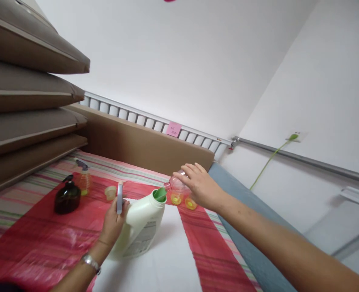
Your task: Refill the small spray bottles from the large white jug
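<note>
A pale green detergent jug (143,221) with a green pouring mouth stands tilted on a white sheet. Wrapped at its handle side is my left hand (114,221), closed, with a narrow grey-lavender piece (119,198) sticking up at the fingers; what that piece is, I cannot make out. My right hand (202,186) grips a clear pinkish bottle (177,184) from above. The bottle lies tipped, its neck pointing left right beside the jug's mouth. Whether liquid flows between them cannot be seen. A pale translucent cap (110,192) lies left of the jug.
A dark pump bottle (67,198) and a clear spray bottle (84,180) stand at left on red plastic sheeting (85,227). Two small yellow-bottomed containers (191,202) sit under my right hand. Stacked cushions (30,89) rise at left; a brown board (137,142) and radiator line the back.
</note>
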`<state>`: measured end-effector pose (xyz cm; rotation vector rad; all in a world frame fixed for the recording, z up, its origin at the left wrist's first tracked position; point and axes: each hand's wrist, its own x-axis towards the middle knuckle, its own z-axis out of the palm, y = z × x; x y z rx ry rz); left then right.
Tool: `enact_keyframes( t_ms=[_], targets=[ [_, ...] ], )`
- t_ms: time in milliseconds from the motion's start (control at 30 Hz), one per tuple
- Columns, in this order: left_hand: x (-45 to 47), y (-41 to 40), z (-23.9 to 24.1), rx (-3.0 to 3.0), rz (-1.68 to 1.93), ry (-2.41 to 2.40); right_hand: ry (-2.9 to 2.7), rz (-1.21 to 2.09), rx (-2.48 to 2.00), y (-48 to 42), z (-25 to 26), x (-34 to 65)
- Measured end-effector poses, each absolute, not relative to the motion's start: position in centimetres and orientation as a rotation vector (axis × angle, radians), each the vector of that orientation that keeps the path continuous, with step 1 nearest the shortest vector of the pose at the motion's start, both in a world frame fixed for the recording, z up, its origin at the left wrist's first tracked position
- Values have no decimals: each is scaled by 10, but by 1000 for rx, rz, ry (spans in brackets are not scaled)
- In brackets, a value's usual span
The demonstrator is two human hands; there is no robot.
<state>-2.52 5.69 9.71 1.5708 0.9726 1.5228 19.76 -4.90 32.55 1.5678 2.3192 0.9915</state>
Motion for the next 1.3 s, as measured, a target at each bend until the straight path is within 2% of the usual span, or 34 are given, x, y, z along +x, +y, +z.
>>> enact_keyframes(
  t_ms=[200,633,767,900,1067,1167,1300],
  targets=[
    [-32,56,105,1403,1541,927,2438,900,1886,-48,305,203],
    [-33,71,105,1293,1478,845,2577,735,2136,-66,286,211],
    [-39,70,114,1261,1511,831,2628,471,2516,-89,261,201],
    [-58,72,137,1182,1657,812,2547,-25,2843,-113,206,175],
    [-92,46,190,1034,1848,604,2565,-598,2890,-128,142,130],
    [-102,13,216,1030,1726,450,2602,-777,2858,-126,132,108],
    [-105,-21,229,1032,1567,403,2638,-846,2747,-122,137,97]
  ],
)
